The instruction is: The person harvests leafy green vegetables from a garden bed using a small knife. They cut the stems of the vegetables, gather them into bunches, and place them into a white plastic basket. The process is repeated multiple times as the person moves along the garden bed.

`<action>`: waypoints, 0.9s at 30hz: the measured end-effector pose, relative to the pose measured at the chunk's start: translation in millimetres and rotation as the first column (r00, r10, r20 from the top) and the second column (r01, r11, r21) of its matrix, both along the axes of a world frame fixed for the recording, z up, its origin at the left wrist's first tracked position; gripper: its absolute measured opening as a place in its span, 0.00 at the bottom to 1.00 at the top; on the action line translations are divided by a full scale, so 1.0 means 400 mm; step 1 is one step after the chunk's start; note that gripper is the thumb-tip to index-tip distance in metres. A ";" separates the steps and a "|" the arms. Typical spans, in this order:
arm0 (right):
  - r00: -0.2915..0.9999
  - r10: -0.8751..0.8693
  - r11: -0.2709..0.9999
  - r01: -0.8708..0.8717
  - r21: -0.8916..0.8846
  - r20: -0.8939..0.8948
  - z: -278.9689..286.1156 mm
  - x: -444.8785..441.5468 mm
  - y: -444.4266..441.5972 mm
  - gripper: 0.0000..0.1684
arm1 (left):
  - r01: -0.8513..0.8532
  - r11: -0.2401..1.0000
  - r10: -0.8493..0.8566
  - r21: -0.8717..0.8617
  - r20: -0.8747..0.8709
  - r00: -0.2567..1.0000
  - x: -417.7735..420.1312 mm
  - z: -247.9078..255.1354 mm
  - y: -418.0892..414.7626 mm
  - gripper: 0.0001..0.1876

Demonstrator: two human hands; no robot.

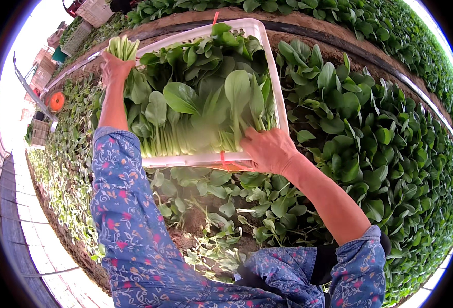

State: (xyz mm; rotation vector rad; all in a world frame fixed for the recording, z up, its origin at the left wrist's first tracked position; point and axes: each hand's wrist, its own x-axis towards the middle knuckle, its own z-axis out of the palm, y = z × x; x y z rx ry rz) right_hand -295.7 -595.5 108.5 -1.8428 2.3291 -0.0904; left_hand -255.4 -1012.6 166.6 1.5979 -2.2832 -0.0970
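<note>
My left hand [117, 70] is closed around a bunch of leafy greens, its pale stems [123, 47] pointing up and its leaves hanging below. This bunch is at the far left corner of a white plastic crate [279, 90]. Rows of the same greens [184, 98] fill the crate, with cut stem ends along the near side. My right hand [269, 149] reaches over the near right corner, its fingers curled down against the stems of the packed greens. Those fingertips are partly hidden, so whether they grip a stem is unclear. A blurred patch veils the crate's middle.
Growing leafy greens [365, 127] stand densely at the right. Cut leaves and small plants [226, 208] litter the soil before me. A dark hose [326, 36] runs behind the crate. Farther left are an orange disc [57, 101] and more crates [40, 133]. Red ties [223, 157] hang on the crate.
</note>
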 end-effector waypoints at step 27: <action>0.991 -0.042 0.975 0.068 -0.210 0.123 -0.018 0.026 -0.013 0.27 | 0.825 0.536 -0.814 -0.177 0.151 0.561 0.301 -0.207 0.618 0.30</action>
